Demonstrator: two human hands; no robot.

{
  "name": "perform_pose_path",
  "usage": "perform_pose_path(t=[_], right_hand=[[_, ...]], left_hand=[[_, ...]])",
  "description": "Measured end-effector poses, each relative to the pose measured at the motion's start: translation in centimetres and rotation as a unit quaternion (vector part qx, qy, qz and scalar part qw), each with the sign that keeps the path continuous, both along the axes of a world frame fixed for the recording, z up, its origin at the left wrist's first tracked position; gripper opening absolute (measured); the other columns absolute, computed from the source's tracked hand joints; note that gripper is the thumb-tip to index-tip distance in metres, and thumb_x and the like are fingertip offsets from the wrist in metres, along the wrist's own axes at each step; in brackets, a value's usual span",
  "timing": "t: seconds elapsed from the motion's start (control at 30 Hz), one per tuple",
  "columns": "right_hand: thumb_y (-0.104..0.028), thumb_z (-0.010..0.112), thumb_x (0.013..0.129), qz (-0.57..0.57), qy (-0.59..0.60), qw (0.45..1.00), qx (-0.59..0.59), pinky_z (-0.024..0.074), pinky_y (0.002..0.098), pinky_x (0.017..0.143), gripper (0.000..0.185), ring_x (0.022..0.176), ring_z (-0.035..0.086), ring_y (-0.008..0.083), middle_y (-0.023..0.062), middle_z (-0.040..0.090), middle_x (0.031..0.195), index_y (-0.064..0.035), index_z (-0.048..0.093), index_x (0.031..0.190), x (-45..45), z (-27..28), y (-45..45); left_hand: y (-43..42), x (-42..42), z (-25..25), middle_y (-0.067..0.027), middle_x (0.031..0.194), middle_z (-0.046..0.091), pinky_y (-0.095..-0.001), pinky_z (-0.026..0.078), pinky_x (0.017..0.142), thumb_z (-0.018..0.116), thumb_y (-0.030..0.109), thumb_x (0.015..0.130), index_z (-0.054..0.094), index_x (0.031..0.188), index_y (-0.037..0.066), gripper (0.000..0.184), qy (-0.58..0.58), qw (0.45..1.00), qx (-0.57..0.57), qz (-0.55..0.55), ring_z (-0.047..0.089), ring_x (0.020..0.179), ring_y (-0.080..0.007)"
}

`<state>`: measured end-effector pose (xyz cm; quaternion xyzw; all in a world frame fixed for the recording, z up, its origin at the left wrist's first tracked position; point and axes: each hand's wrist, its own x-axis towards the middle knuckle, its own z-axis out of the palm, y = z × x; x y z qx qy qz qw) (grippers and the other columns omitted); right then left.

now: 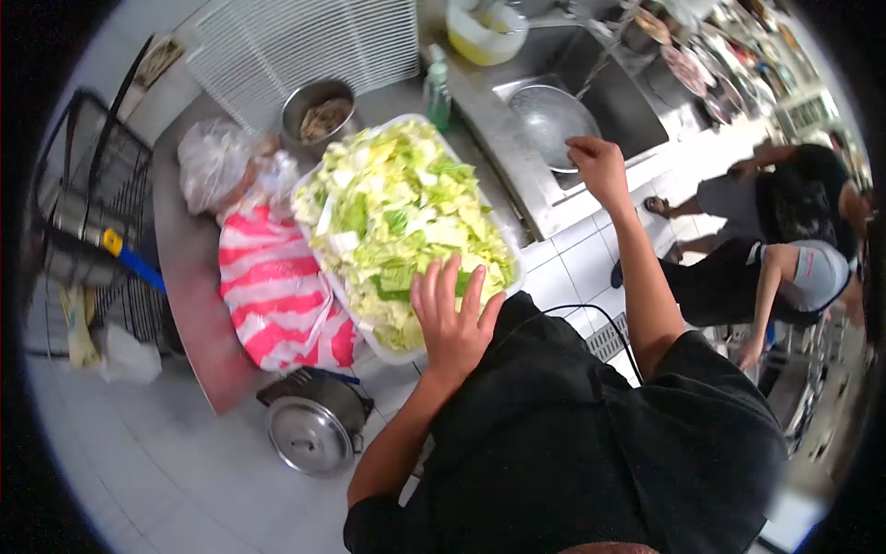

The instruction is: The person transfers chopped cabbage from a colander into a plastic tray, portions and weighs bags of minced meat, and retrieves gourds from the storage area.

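Note:
A white tray [520,268] is heaped with chopped green and pale yellow cabbage [397,212]. Flat over the near end of the heap lies my left hand [452,319], fingers spread, touching the leaves and holding nothing. Farther right, my right hand [598,168] is at the near rim of a round metal bowl [552,120] in the sink. Its fingers are bent together; what is between them, if anything, is too small to make out. Water runs from above beside the bowl.
Left of the tray are a pink-striped bag [277,286], a clear plastic bag [210,162] and a small metal pot [317,113]. A green bottle [437,88] stands by the sink [600,69]. A lidded pot [311,434] is below the counter. Two people [738,277] are at the right.

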<state>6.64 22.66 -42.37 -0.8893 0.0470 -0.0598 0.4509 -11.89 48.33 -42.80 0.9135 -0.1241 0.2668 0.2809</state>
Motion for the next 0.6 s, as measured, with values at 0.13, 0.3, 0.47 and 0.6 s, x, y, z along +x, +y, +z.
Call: perform_pose_path(t=[0.13,0.3,0.47,0.6], right_hand=[[-0.006,0.061,0.076,-0.078,0.008,0.997,-0.003,0.0474,0.0279,0.062,0.025,0.063,0.059,0.0134,0.0084,0.065,0.071,0.0023,0.065,0.099,-2.5,-0.7,-5.8],[-0.009,0.062,0.076,-0.125,0.012,0.992,-0.015,0.0474,0.0308,0.062,0.025,0.062,0.059,0.0176,0.0118,0.064,0.069,-0.0017,0.066,0.099,-3.6,-2.5,-13.7],[-0.008,0.062,0.076,-0.171,-0.006,0.985,-0.003,0.0472,0.0305,0.062,0.022,0.062,0.06,0.0181,0.0128,0.064,0.069,-0.0017,0.068,0.095,-2.9,-3.7,-22.6],[-0.007,0.062,0.075,-0.189,0.027,0.982,-0.005,0.0476,0.0307,0.062,0.019,0.063,0.061,0.0189,0.0139,0.064,0.069,-0.0012,0.068,0.092,-2.7,-5.6,-30.3]], left_hand=[[-2.4,2.4,2.4,-0.0096,0.087,0.061,-0.0359,0.046,0.075,0.068,-0.001,0.074,0.063,0.084,0.003,0.011,-0.017,0.99,-0.121,-0.069,0.057,0.081,-0.028],[-7.1,4.1,3.5,-0.0105,0.083,0.062,-0.0352,0.046,0.072,0.068,0.0,0.074,0.064,0.083,0.001,0.01,0.027,0.98,-0.166,-0.107,0.058,0.078,-0.0277],[-14.2,7.6,2.4,-0.011,0.081,0.063,-0.0334,0.047,0.07,0.069,-0.001,0.073,0.065,0.08,-0.001,0.008,0.092,0.974,-0.181,-0.102,0.06,0.077,-0.0256],[-21.4,11.0,0.7,-0.0102,0.079,0.063,-0.0329,0.047,0.068,0.069,0.0,0.072,0.066,0.078,0.0,0.007,0.142,0.965,-0.198,-0.092,0.06,0.074,-0.0245]])
